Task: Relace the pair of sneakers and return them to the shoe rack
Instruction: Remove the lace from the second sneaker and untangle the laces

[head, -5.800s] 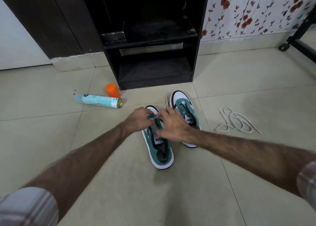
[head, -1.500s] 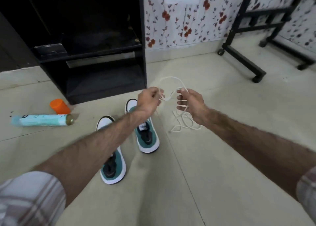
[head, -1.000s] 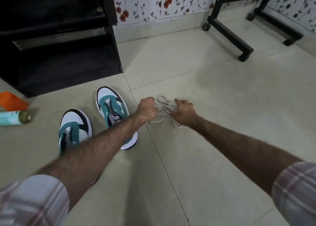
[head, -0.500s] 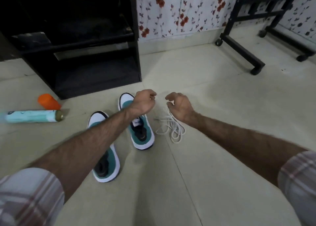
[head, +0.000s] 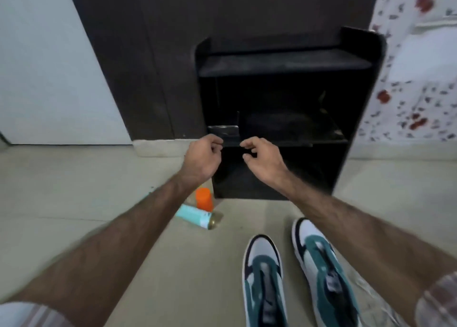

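My left hand (head: 201, 159) and right hand (head: 262, 162) hang mid-frame before the shoe rack (head: 284, 64), fingers loosely curled, holding nothing. The sneakers (head: 296, 274) lie at lower right, beneath my right forearm, toes toward the rack, eyelets bare as far as I can see. My right hand is nearer.
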